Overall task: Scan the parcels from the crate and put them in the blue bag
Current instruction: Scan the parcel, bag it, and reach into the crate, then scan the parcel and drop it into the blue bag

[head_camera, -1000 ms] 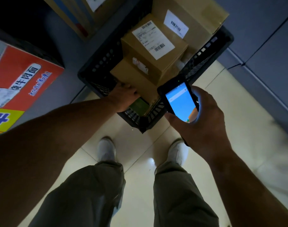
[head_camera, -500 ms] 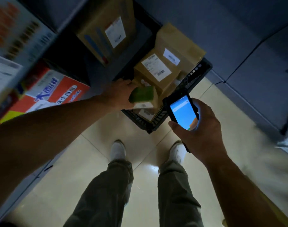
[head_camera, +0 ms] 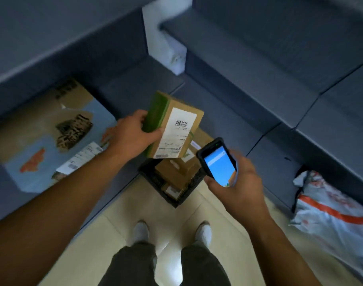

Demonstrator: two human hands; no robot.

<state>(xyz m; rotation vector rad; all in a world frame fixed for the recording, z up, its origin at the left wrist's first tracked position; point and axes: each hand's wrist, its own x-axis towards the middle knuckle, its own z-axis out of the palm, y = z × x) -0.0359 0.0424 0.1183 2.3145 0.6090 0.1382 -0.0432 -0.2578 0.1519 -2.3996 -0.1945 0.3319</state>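
My left hand (head_camera: 133,135) grips a small cardboard parcel (head_camera: 176,124) with a green side and a white barcode label facing up, held above the black crate (head_camera: 149,178). The crate stands on the floor in front of my feet and holds several brown boxes (head_camera: 176,172). To the right of the parcel, my right hand (head_camera: 236,186) holds a black handheld scanner (head_camera: 217,162) with its blue screen lit. The scanner's top end sits just below and right of the parcel's label. A light blue-grey bag with orange print (head_camera: 329,213) lies on the floor at the right.
Grey shelving runs along the left and back, with a large printed cardboard box (head_camera: 48,137) on the low left shelf. A white block (head_camera: 166,42) stands on the shelf behind. My two shoes (head_camera: 141,232) rest on the pale tiled floor just before the crate.
My left hand has lifted the green-sided parcel out of the crate and turned its label upward. The view has tilted up. My right hand still holds the scanner beside it.
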